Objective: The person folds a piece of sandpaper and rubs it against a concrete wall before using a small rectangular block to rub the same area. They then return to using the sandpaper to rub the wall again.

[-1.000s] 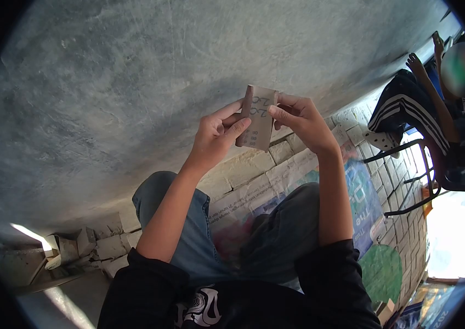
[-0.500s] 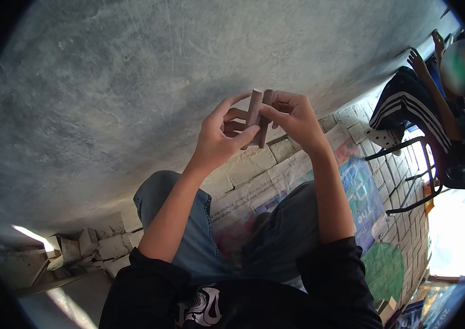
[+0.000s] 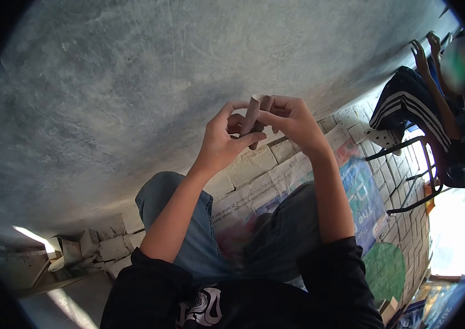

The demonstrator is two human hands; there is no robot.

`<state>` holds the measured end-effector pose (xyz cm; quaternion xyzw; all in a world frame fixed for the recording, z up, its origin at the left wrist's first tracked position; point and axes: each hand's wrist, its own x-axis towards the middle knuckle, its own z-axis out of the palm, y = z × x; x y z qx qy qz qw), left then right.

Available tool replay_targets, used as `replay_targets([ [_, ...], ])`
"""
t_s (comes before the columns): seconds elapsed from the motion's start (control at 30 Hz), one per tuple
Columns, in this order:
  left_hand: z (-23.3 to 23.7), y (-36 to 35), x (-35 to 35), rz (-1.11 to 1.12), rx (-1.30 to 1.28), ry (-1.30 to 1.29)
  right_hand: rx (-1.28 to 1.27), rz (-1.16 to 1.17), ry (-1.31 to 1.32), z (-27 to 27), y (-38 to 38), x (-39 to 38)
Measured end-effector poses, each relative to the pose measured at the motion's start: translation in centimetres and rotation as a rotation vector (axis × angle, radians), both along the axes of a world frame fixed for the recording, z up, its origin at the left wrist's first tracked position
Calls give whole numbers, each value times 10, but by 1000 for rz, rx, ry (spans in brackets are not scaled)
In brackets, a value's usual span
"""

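Observation:
Two short brown round sticks are held close together in front of me, over the lower edge of a grey cement surface. The nearer stick [image 3: 251, 114] is in my left hand [image 3: 222, 137], with the thumb laid across its lower part and the fingers curled behind. My right hand [image 3: 294, 120] pinches the other stick [image 3: 267, 103], which crosses behind the first and is partly hidden by it and by my fingers. Both sticks stand tilted, their upper ends near each other.
The grey cement surface [image 3: 106, 93] spans the upper view. A printed banner [image 3: 361, 192] lies on the paving bricks [image 3: 400, 219] beneath my legs. At right, a person [image 3: 408, 104] in striped trousers sits on a black-framed chair [image 3: 430, 192]. Blocks [image 3: 73, 249] lie at lower left.
The two sticks have gone from nearly side by side to crossed and overlapping. My left thumb has slid over their lower part. The other person's hand has shifted slightly.

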<state>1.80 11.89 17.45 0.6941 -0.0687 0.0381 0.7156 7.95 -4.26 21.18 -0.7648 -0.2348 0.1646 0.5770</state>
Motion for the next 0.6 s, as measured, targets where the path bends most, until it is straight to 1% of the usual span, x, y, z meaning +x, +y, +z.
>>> replay_targets([
  [0.13,-2,1,2,-8,-95,24,1,-21,23,8,-5,-2],
  [0.2,2,1,0,9,-129,57,78,-36,29,6,-6,-1],
  [0.23,-2,1,2,7,-130,57,77,-37,29,6,-6,0],
  [0.3,-10,1,5,16,-100,-30,-39,-76,-79,5,-3,0],
  [0.33,-10,2,5,16,-100,-30,-39,-77,-79,4,-1,0],
  [0.4,-7,4,3,63,92,-25,22,-132,-153,1,1,0],
  [0.5,-10,2,3,61,112,-49,27,-170,-232,-4,1,2],
  [0.53,-9,2,3,59,112,-50,27,-172,-233,-4,1,2],
  [0.6,-6,0,2,68,106,-48,102,-191,-153,-3,1,1],
])
